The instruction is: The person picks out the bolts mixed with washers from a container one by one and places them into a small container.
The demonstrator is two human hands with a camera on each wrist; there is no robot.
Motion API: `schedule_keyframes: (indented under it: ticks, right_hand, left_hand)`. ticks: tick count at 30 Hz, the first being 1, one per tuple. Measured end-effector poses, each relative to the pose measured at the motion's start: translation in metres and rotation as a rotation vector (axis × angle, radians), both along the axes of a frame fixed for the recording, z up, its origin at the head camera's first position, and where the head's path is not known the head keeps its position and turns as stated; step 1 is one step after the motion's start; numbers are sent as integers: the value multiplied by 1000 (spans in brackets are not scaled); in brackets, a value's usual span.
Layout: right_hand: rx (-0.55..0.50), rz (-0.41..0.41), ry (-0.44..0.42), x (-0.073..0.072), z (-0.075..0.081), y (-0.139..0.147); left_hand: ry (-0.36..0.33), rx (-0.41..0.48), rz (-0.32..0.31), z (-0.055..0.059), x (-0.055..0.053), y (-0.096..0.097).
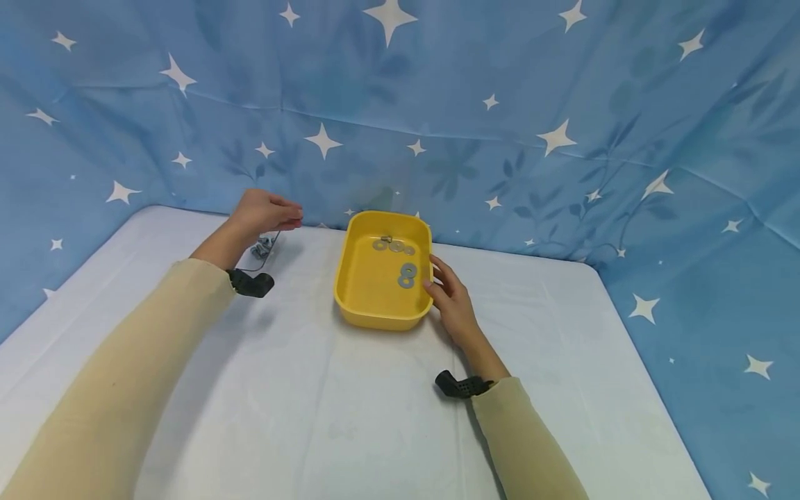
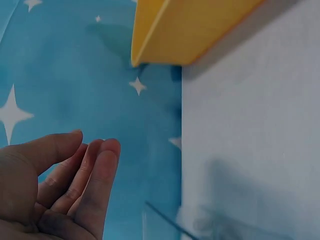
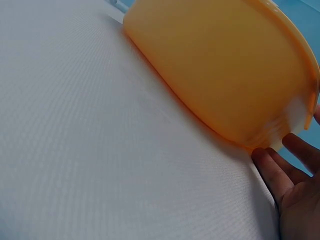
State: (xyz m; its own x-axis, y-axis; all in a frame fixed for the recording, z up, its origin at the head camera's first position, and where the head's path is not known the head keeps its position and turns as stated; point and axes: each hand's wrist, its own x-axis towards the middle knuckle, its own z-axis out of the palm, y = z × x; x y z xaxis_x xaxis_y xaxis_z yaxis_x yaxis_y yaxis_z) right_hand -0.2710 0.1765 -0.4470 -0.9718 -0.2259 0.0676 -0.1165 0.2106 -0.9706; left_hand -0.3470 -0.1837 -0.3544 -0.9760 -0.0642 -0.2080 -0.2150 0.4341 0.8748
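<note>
A yellow tray point(image 1: 375, 321) with rounded corners sits near the back of the white table, several flat grey washers point(image 1: 407, 271) and a small metal piece point(image 1: 387, 239) lying in it. My right hand point(image 1: 455, 305) holds its right side, thumb at the rim and fingers against the outer wall; the right wrist view has those fingertips point(image 3: 260, 153) low on the tray point(image 3: 220, 65). To the left, my left hand point(image 1: 265, 211) hovers above a clear container point(image 1: 275, 243) of grey metal parts point(image 1: 261, 248). Its fingers are loosely bent, thumb near the fingertips, with nothing visible between them.
Behind and beside the white-covered table point(image 1: 375, 410) hangs a blue cloth point(image 1: 450, 83) with white stars. Black wrist bands point(image 1: 251, 283) sit at both sleeve cuffs. The tray's corner point(image 2: 165, 45) stands above the left hand in the left wrist view.
</note>
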Motion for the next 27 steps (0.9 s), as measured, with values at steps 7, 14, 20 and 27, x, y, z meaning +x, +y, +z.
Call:
schedule_keyframes:
  ticks: [7, 14, 20, 27]
  right_hand:
    - [17, -9, 0, 3, 5, 2]
    - [15, -4, -6, 1, 4, 3]
    - [22, -14, -3, 1, 4, 2]
    - [19, -7, -10, 3, 5, -1]
  left_hand:
    - [7, 63, -43, 6, -6, 39]
    - [13, 75, -74, 8, -16, 77]
    - [20, 112, -85, 4, -20, 108]
    - [63, 55, -109, -7, -22, 132]
